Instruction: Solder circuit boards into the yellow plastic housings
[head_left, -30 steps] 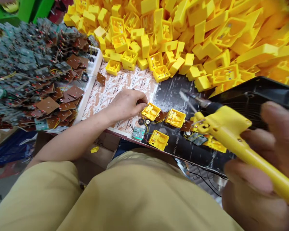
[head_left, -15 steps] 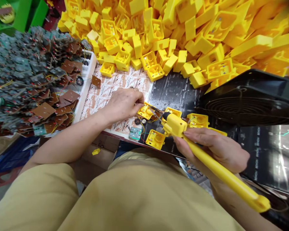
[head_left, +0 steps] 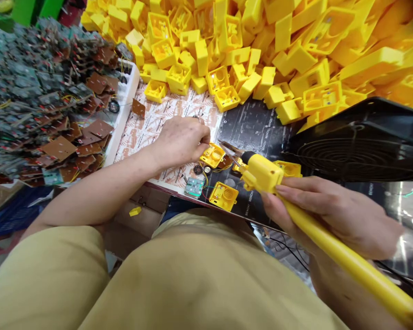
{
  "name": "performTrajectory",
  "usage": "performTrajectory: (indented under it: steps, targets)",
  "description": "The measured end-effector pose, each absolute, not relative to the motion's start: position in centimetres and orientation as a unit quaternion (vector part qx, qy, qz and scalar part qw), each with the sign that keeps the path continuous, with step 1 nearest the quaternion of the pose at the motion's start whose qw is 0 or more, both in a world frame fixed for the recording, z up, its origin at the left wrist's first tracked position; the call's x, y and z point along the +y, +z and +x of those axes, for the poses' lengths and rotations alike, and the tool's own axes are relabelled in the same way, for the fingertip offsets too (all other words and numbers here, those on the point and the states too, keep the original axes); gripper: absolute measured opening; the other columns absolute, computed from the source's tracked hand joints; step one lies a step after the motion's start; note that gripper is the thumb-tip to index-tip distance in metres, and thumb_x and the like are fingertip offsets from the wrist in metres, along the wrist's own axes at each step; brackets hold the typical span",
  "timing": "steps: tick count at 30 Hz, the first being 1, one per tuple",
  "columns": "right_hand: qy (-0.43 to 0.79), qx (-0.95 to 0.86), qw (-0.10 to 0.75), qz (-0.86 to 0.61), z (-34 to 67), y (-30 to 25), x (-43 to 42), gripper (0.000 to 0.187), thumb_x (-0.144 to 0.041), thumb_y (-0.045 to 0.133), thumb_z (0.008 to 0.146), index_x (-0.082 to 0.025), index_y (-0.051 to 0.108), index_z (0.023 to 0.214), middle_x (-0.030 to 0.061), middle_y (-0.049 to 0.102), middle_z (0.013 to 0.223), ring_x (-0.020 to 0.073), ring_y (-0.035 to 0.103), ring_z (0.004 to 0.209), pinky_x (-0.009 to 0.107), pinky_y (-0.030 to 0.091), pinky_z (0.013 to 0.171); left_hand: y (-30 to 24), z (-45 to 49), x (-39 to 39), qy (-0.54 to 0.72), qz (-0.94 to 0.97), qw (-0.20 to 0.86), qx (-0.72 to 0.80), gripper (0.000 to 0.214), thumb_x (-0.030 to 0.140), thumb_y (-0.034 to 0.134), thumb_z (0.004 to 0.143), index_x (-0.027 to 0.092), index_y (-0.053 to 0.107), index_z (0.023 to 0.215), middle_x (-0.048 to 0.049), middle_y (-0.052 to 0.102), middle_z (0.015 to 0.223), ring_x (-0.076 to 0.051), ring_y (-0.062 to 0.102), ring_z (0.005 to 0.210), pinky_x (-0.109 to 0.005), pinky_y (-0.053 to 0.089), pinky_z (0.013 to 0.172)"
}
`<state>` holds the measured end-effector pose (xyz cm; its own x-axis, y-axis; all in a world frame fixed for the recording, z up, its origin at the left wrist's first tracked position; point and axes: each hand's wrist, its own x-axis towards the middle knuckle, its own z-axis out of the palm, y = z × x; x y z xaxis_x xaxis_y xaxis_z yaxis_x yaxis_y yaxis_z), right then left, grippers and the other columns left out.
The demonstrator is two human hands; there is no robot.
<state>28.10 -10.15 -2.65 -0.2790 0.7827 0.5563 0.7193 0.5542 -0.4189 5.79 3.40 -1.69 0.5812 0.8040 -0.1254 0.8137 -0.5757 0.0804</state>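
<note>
My left hand (head_left: 182,142) is closed, its pinched fingertips on the left edge of a small yellow plastic casing (head_left: 213,155). What lies right under those fingertips is hidden. My right hand (head_left: 333,215) is wrapped round a yellow soldering iron (head_left: 263,173) with a black collar and a thin metal tip. That tip hovers just right of the casing, apart from it. Below the casing are two small round black parts (head_left: 203,169) and a green circuit board (head_left: 194,186) with wires. Another open yellow casing (head_left: 223,196) rests nearer the table edge.
Yellow casings (head_left: 227,59) are heaped across the back. On the left, a white tray (head_left: 122,123) bears a pile of circuit boards (head_left: 58,110). A black fan (head_left: 358,142) stands at the right, with a yellow casing (head_left: 289,168) in front of it.
My right hand has drawn the soldering iron back to the right, its tip moving off the casing. My left hand keeps its pinch at the casing's edge. The view has shifted slightly.
</note>
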Motion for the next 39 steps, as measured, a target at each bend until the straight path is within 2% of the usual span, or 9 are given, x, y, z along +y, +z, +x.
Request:
performTrajectory:
  steps: [4,8,11,17,25,31,39]
  targets:
    - [-0.005,-0.806,0.385,-0.45,28.1,-3.2,-9.9,0.012,-0.016,0.07,0.086,-0.021,0.06,0.087,-0.001,0.07,0.077,0.0121,0.069,0.067,0.021,0.057,0.06,-1.5,5.8,3.4,-0.048,0.883,0.065,0.462,0.031,0.026,0.049,0.084,0.019,0.077,0.094,-0.0089,0.075,0.096,-0.029,0.069,0.095,-0.038,0.051,0.077]
    - [-0.05,-0.81,0.399,-0.426,27.5,-4.2,-8.9,0.02,-0.016,0.076,0.081,-0.021,0.058,0.09,-0.0012,0.07,0.077,0.0131,0.068,0.066,0.023,0.056,0.057,-1.5,5.8,3.5,-0.054,0.882,0.065,0.463,0.031,0.027,0.05,0.085,0.019,0.077,0.096,-0.0094,0.075,0.097,-0.03,0.069,0.096,-0.039,0.051,0.077]
    - [-0.036,-0.82,0.402,-0.406,27.5,-4.0,-8.7,0.019,-0.014,0.075,0.081,-0.021,0.059,0.088,-0.0013,0.069,0.073,0.0126,0.067,0.063,0.022,0.055,0.056,-1.5,5.9,3.5,-0.056,0.881,0.065,0.465,0.031,0.027,0.05,0.085,0.019,0.077,0.097,-0.0097,0.074,0.097,-0.031,0.069,0.096,-0.04,0.051,0.077]
    - [0.044,-0.812,0.361,-0.456,28.4,-3.2,-9.8,0.005,-0.017,0.066,0.09,-0.019,0.061,0.089,0.001,0.07,0.082,0.0115,0.068,0.072,0.021,0.057,0.07,-1.5,5.9,3.4,-0.052,0.883,0.068,0.461,0.03,0.026,0.05,0.084,0.019,0.078,0.096,-0.0089,0.075,0.096,-0.028,0.069,0.094,-0.037,0.051,0.077]
    - [-0.037,-0.822,0.4,-0.404,27.3,-4.5,-8.4,0.013,-0.014,0.069,0.086,-0.02,0.059,0.082,-0.0015,0.068,0.071,0.0113,0.065,0.06,0.02,0.056,0.061,-1.5,5.9,3.4,-0.053,0.885,0.064,0.457,0.03,0.026,0.05,0.083,0.019,0.078,0.094,-0.0086,0.075,0.097,-0.029,0.069,0.096,-0.037,0.051,0.077]
    - [0.036,-0.775,0.419,-0.471,28.0,-2.8,-9.7,0.011,-0.015,0.069,0.085,-0.023,0.062,0.086,-0.0007,0.07,0.078,0.0142,0.068,0.067,0.024,0.056,0.059,-1.5,5.9,3.5,-0.053,0.888,0.064,0.452,0.031,0.024,0.05,0.082,0.019,0.078,0.094,-0.0082,0.075,0.097,-0.029,0.069,0.096,-0.037,0.051,0.076]
    - [-0.019,-0.779,0.432,-0.454,27.9,-3.6,-9.4,0.021,-0.017,0.078,0.08,-0.02,0.058,0.087,-0.0019,0.069,0.074,0.0114,0.067,0.064,0.019,0.053,0.054,-1.3,6.0,3.4,-0.063,0.885,0.06,0.456,0.031,0.026,0.05,0.083,0.02,0.078,0.097,-0.0078,0.075,0.097,-0.027,0.069,0.095,-0.035,0.051,0.078]
